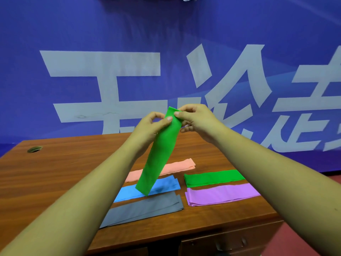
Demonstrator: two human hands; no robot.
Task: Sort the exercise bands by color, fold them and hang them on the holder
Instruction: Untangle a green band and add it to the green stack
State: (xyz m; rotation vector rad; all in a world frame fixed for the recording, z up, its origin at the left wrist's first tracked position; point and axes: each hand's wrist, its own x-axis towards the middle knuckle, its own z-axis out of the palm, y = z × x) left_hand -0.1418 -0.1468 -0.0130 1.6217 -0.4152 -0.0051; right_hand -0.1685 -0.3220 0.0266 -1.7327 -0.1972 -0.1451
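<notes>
Grommet hole [34,149], round and dark, far left in the reddish-brown wooden bench [55,172]. Three flat folded exercise bands lie left of centre on the bench, stacked in a column from near to far: long grey rubber band [144,209] nearest me, bright blue rubber band [132,193] just beyond it, pale peach rubber band [180,165] farthest. Above them, my left hand [153,124] pinches the top of a bright green rubber band [160,156] between thumb and forefinger. That strip hangs in the air, tilted, its lower end in front of the blue one; I cannot tell whether it touches. My right hand [195,117] pinches the same top edge, fingers curled, thumb tips of both hands close together. Right of centre on the bench, a second folded green band [212,178] lies flat, and a folded lilac rubber band [221,194] lies just nearer me. Blue fabric banner [92,34] with large white characters fills the background.
</notes>
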